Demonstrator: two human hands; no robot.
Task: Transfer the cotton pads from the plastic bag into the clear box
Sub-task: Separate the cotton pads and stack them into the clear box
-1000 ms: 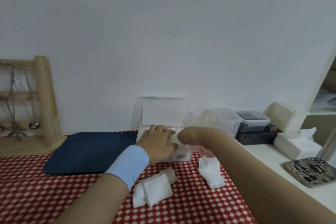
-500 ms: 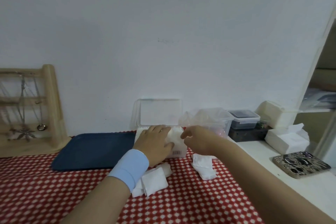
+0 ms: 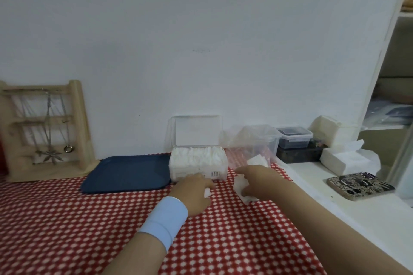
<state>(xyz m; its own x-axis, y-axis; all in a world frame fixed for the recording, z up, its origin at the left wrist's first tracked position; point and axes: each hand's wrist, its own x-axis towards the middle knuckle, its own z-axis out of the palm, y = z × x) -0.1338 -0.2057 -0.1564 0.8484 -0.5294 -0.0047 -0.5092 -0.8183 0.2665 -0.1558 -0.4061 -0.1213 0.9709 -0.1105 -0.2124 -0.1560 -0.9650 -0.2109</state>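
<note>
Since everything here rests on the table under its red-and-white checked cloth (image 3: 67,219), I begin with that. It gives me a flat, soft place to park loose pads between bag and box. On its left part lies a flat navy-blue plastic tray (image 3: 125,173), which holds nothing.

Just beside the tray stands the clear plastic box (image 3: 197,168), set back near the wall. Its hinged lid (image 3: 196,133) is tipped upright, so the mouth faces me for easy filling. The box is already packed to the rim with white pads standing on edge, so I judge the transfer to be close to finished and room to be tight.

Right of the box slumps the crumpled clear plastic bag (image 3: 248,140), with a few pads lying low inside it, near enough that each carry is short.

My right hand (image 3: 257,182) sits on the cloth in front of the bag, its fingers curled round a wad of white cotton pads (image 3: 241,185) and gripping it.

My left hand (image 3: 194,192), with a light-blue wristband (image 3: 164,221) on the wrist, lies palm down just before the box. Its fingers are bent over another small pad pile (image 3: 207,192), of which only a white corner shows. Whether they have closed on it, I cannot tell.
</note>
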